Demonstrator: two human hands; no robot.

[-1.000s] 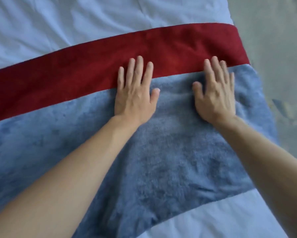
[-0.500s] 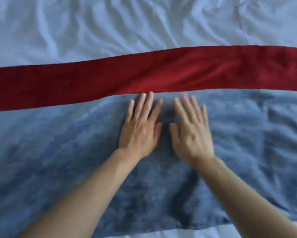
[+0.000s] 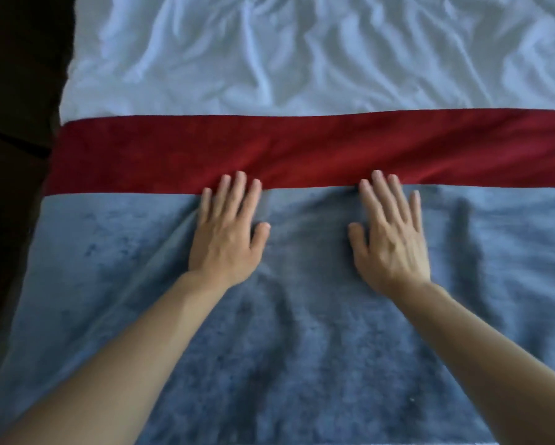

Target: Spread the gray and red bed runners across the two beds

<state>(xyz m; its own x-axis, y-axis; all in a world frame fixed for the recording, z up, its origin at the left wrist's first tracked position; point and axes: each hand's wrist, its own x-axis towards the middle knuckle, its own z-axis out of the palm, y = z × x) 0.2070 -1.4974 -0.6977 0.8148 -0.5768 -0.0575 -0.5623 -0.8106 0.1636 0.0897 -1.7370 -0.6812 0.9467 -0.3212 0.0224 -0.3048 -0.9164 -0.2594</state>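
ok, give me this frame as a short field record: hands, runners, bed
left hand: flat, palm down on gray runner, fingertips at the red edge
right hand: flat, palm down on gray runner, fingertips at the red edge
gray runner: spread across the bed, creased around and right of the hands
red runner: flat band just beyond the gray one
white sheet: wrinkled, beyond the red band
grip: none, both hands press only

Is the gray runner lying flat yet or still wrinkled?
Spread, not smooth: the fuzzy gray bed runner shows creases around both flat-pressed hands.
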